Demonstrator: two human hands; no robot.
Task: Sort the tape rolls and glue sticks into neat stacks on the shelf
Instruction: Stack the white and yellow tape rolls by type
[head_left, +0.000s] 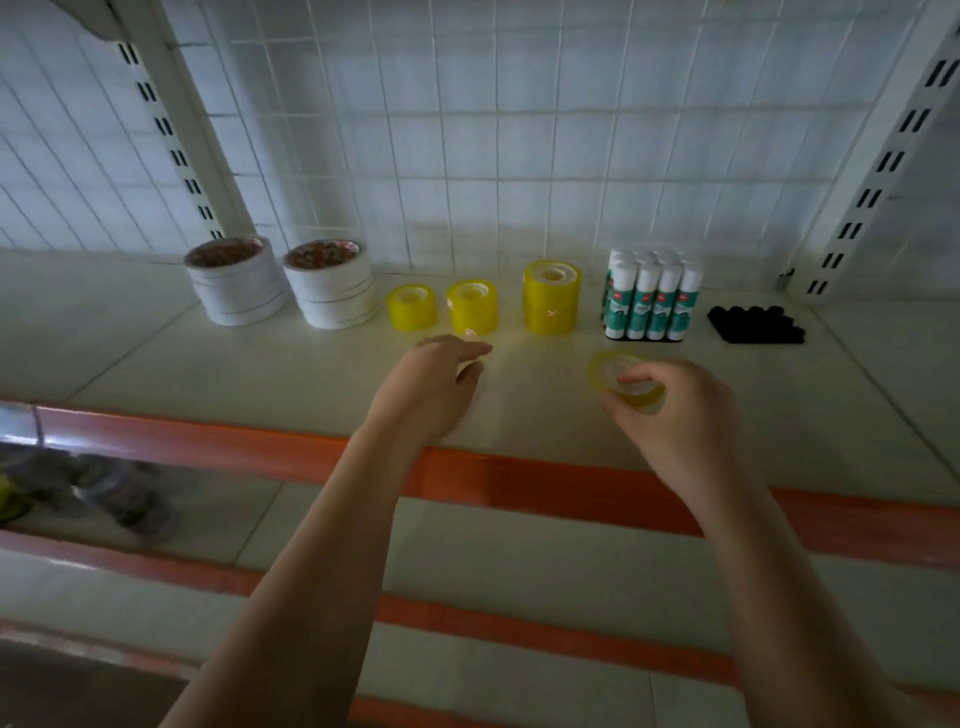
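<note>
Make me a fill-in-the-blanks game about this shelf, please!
1. The right hand holds a roll of ____ tape.
2. The glue sticks have ____ caps.
3. The left hand holds ____.
4. Left of the yellow stacks stand ____ white tape stacks.

Missing words: yellow; white; nothing; two

Glossy yellow tape roll (626, 382), translucent.

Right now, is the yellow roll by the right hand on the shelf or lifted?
Cannot tell. The right hand grips the yellow tape roll tilted; blur hides any contact with the shelf.
</note>
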